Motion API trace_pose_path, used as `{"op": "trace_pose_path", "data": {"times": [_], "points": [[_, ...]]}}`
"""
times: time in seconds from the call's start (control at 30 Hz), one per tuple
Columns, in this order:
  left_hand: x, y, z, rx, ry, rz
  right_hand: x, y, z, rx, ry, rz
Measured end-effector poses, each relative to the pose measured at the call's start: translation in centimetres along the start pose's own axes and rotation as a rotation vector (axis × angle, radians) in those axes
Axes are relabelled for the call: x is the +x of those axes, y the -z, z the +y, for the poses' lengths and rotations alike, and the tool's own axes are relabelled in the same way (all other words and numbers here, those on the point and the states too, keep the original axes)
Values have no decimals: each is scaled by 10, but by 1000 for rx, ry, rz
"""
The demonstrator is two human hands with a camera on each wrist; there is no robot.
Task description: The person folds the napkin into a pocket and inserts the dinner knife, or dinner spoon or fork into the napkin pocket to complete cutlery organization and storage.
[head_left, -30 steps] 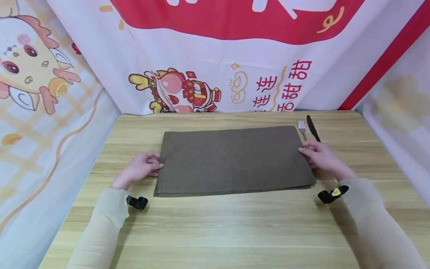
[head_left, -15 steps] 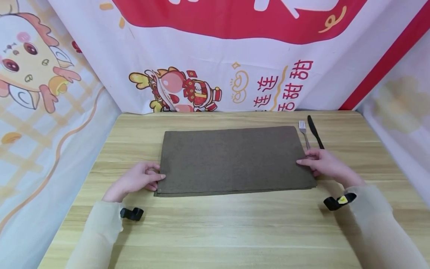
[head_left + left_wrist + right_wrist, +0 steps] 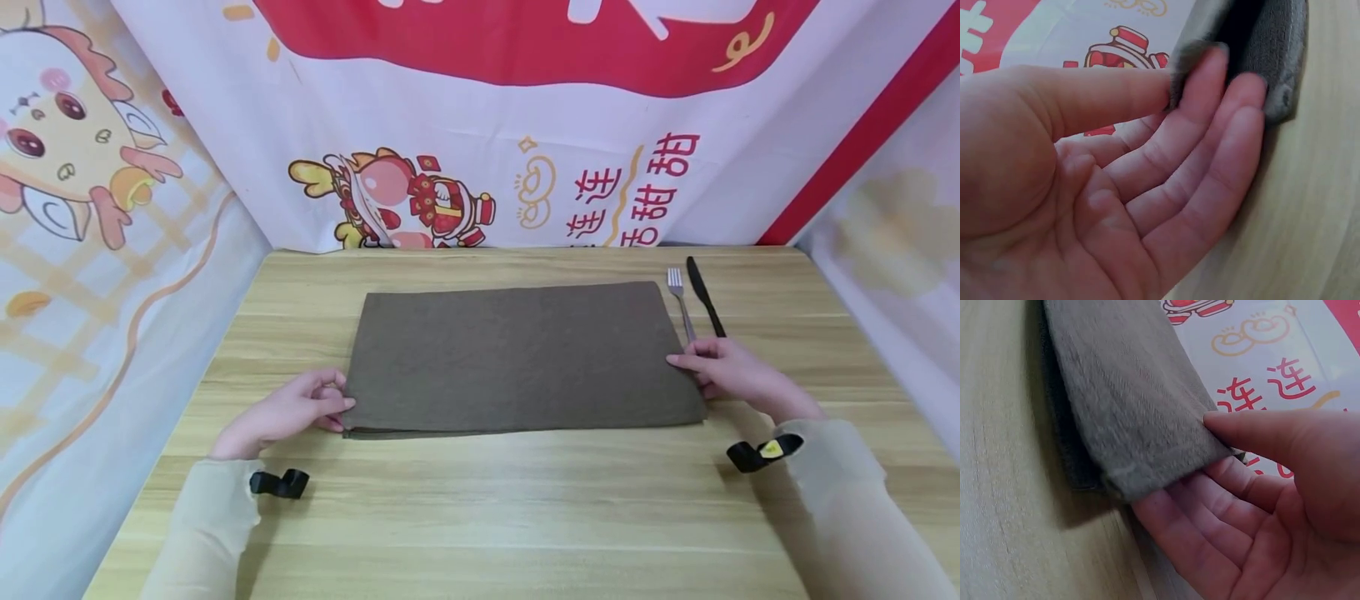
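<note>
Grey-brown rectangular folded cloth (image 3: 517, 358) on pale wood-grain table (image 3: 480, 525), between 2 hands. Shows gap between layers in 2 wrist views. Left edge pinched by left hand (image 3: 296, 408), with thumb on top and fingers under upper layer, near front-left corner; right edge pinched likewise by right hand (image 3: 735, 373), a bit back from front-right corner. Just past right hand: silver metal fork (image 3: 677, 287) and black knife (image 3: 702, 290), side by side. Behind table: white-and-red printed fabric backdrop (image 3: 480, 108).
</note>
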State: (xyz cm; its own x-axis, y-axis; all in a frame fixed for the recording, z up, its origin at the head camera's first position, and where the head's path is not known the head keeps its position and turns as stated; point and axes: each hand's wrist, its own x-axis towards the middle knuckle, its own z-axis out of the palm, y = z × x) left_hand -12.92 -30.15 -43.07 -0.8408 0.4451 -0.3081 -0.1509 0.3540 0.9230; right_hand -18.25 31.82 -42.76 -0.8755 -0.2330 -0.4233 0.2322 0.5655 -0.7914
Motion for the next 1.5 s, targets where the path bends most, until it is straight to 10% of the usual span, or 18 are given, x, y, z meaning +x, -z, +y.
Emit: {"op": "trace_pose_path", "data": {"times": [0.6, 1.17, 1.5], "points": [[-5, -6, 13, 376, 122, 57, 8, -13, 0, -194, -18, 138], [-18, 22, 8, 422, 84, 184, 0, -45, -9, -166, 92, 98], [24, -3, 53, 504, -57, 288, -9, -43, -4, -235, 172, 218]]}}
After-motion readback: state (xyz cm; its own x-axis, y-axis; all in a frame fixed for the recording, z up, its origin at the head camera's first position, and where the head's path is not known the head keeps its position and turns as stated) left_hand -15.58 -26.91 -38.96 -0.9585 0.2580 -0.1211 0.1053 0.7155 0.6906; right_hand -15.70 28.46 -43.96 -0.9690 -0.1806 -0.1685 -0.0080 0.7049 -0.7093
